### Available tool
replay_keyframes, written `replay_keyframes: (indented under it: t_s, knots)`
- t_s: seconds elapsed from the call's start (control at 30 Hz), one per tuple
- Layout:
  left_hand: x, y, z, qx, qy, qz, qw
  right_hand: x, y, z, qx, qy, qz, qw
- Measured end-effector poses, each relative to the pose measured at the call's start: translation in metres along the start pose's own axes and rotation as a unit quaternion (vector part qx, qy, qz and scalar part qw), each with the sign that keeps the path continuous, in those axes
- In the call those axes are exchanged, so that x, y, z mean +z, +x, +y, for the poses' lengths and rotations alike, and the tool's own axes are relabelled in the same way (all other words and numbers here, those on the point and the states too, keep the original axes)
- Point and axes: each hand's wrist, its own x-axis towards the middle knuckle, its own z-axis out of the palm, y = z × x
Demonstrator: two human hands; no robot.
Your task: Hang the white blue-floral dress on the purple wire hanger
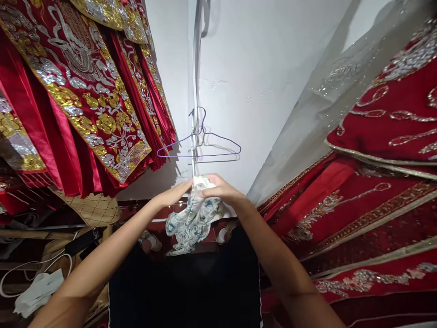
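Patterned cloth [191,223], partly behind right hand [222,189]

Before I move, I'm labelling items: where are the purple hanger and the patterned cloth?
Purple hanger [208,156]: head view, on its bottom bar.
Patterned cloth [193,224]: head view, on its hanging folds.

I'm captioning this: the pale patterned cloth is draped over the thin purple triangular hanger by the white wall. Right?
Not draped: the head view shows the patterned cloth in the right hand, below the purple hanger by the white wall.
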Motion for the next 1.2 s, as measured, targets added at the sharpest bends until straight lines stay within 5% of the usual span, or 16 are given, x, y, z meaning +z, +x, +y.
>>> replay_keyframes:
  t_s: [0.1,0.2,0.33,0.47,0.67,0.83,1.0,1.13,1.2]
  knots:
    - [-0.004,-0.015,-0.024,-0.078,0.075,-0.085,0.990,-0.034,0.018,-0.006,-0.117,-0.164,0.177,0.963]
    - [-0.021,-0.029,-0.039,-0.127,0.262,-0.069,0.954,-0.062,0.048,0.012,-0.160,-0.251,0.305,0.904]
    - [-0.056,-0.040,-0.041,-0.202,0.434,-0.045,0.877,-0.067,0.080,0.052,-0.061,-0.329,0.267,0.904]
    - [-0.089,-0.050,-0.036,-0.230,0.451,-0.016,0.862,-0.059,0.078,0.072,-0.031,-0.361,0.240,0.901]
    - [-0.108,-0.051,-0.008,-0.145,0.406,0.124,0.894,-0.078,0.029,0.053,-0.012,-0.427,0.271,0.863]
    - [-0.098,-0.019,0.026,-0.034,0.434,0.224,0.872,-0.084,-0.001,0.027,-0.004,-0.490,0.285,0.824]
    - [-0.098,0.017,0.041,0.072,0.380,0.201,0.900,-0.070,-0.011,0.023,-0.031,-0.434,0.219,0.873]
    - [-0.109,0.029,0.031,0.066,0.378,0.179,0.906,-0.087,-0.019,0.020,-0.073,-0.426,0.385,0.815]
    - [-0.114,0.029,0.026,0.070,0.394,0.165,0.902,-0.109,-0.023,0.011,-0.067,-0.394,0.430,0.809]
